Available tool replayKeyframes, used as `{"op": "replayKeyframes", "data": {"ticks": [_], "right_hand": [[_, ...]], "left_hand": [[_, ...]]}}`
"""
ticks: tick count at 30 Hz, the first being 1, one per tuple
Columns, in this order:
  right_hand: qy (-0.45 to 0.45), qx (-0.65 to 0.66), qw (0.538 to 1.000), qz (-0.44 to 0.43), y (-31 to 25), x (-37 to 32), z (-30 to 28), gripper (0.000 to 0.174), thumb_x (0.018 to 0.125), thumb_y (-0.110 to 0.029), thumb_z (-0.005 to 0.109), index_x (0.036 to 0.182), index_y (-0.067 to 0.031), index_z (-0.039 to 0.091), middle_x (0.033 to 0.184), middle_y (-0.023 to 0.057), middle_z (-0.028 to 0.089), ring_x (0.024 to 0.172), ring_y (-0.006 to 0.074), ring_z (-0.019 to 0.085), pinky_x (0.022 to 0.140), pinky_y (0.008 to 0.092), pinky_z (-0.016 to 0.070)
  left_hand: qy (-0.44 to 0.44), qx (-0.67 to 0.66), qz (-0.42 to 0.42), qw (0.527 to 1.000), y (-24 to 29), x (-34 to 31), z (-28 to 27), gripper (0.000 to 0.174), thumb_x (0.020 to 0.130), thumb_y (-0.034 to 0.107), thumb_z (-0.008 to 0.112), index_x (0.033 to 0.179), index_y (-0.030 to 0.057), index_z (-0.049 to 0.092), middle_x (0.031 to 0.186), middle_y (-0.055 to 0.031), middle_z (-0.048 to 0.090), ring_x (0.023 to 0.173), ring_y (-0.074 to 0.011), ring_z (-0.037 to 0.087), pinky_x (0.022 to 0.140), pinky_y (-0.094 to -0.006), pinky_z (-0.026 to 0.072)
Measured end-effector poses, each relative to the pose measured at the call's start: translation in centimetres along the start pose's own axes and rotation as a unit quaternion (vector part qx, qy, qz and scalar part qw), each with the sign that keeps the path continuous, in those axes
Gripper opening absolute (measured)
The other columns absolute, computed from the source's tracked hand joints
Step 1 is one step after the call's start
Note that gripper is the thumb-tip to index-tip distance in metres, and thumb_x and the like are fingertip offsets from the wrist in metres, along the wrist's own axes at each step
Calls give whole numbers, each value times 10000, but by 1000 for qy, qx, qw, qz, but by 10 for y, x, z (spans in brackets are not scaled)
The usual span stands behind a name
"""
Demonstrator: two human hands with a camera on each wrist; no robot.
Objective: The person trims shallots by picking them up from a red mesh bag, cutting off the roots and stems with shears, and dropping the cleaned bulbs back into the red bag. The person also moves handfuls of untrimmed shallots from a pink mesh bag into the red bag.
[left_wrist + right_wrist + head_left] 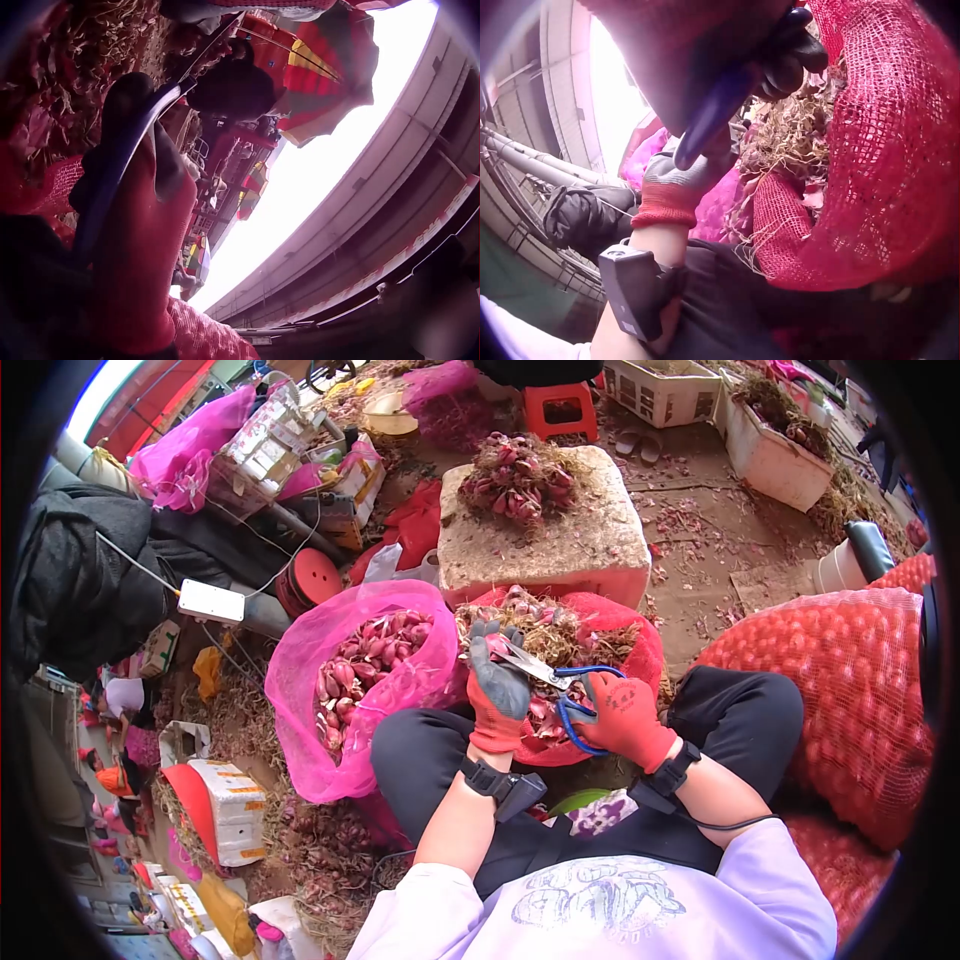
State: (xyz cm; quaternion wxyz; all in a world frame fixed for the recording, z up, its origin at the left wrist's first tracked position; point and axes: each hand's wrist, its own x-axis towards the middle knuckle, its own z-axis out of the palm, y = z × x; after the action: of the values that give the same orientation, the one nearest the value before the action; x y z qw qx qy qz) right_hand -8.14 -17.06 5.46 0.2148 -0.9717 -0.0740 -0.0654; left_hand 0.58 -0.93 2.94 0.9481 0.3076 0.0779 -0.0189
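Observation:
In the head view my left hand (497, 698), in a red glove with a grey palm, holds a shallot (497, 645) in its fingers. My right hand (628, 722), gloved alike, grips blue-handled scissors (545, 670), whose metal blades lie at the shallot. Below both hands a red mesh bag (648, 650) holds dry roots, stalks and trimmings (545, 622). To the left stands an open pink mesh bag (290, 660) of loose shallots (362, 670). The right wrist view shows the blue handle (712, 112) in the right hand, with the left hand (679, 180) behind it.
A pale foam box (600, 525) ahead bears a heap of untrimmed shallots (518, 478). Large filled red mesh sacks (820, 680) stand on the right. White crates (770, 455) and a red stool (560, 410) are farther off. Foam boxes (235, 815) and dry stalks lie left.

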Motion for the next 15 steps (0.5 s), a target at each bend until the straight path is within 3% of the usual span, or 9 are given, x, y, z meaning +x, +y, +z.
{"op": "replayKeyframes", "data": {"ticks": [2, 5, 8, 10, 11, 14, 15], "right_hand": [[-3, 9, 1000, 6, 1, -1, 2, 426, 697, -401, 688, 919, -61, 562, 793, 128, 596, 712, 314, 611, 615, 410, 469], [-17, 26, 999, 27, 6, -1, 9, 401, 711, -399, 682, 916, -72, 574, 798, 133, 604, 724, 314, 616, 625, 413, 470], [-23, 13, 998, 53, 15, 3, 7, 386, 721, -398, 678, 911, -75, 586, 806, 134, 613, 738, 314, 621, 636, 415, 474], [12, 19, 999, 50, 17, 5, 4, 388, 722, -395, 682, 913, -69, 592, 810, 136, 618, 748, 316, 625, 647, 415, 480], [21, 49, 998, 37, 19, 5, 3, 472, 739, -446, 675, 952, -40, 563, 830, 129, 616, 753, 297, 631, 659, 393, 492], [54, 251, 965, 50, 12, 13, -1, 436, 744, -392, 697, 980, -46, 572, 821, 134, 617, 765, 308, 630, 666, 393, 490], [72, 264, 961, 43, 9, 17, -1, 428, 746, -381, 700, 986, -50, 573, 820, 135, 619, 770, 309, 631, 667, 390, 491]], "left_hand": [[-4, 4, 2, 1000, -2, 1, -3, 443, 981, 324, 422, 1336, 62, 376, 1194, -81, 483, 1086, -230, 501, 1005, -386, 389], [-94, 67, 31, 993, 0, 7, -19, 424, 996, 301, 381, 1325, 34, 383, 1184, -79, 489, 1077, -208, 504, 981, -358, 410], [-71, 156, 105, 980, 0, 4, -9, 415, 1005, 288, 348, 1313, 12, 390, 1174, -78, 492, 1064, -183, 505, 947, -322, 433], [-88, 89, 84, 989, 0, 2, -5, 410, 1007, 284, 345, 1305, 7, 398, 1174, -84, 490, 1057, -177, 505, 939, -314, 439], [-96, 55, 73, 991, 0, 2, -3, 408, 1008, 282, 343, 1301, 5, 402, 1174, -87, 490, 1053, -174, 505, 935, -309, 443], [-165, -50, -38, 984, -11, 11, -25, 365, 986, 293, 398, 1232, 32, 469, 1106, -43, 568, 983, -161, 541, 926, -307, 438], [-73, -88, -101, 988, -10, 1, -7, 347, 961, 212, 466, 1245, 13, 456, 1124, -57, 564, 1001, -171, 549, 934, -317, 440]]}}
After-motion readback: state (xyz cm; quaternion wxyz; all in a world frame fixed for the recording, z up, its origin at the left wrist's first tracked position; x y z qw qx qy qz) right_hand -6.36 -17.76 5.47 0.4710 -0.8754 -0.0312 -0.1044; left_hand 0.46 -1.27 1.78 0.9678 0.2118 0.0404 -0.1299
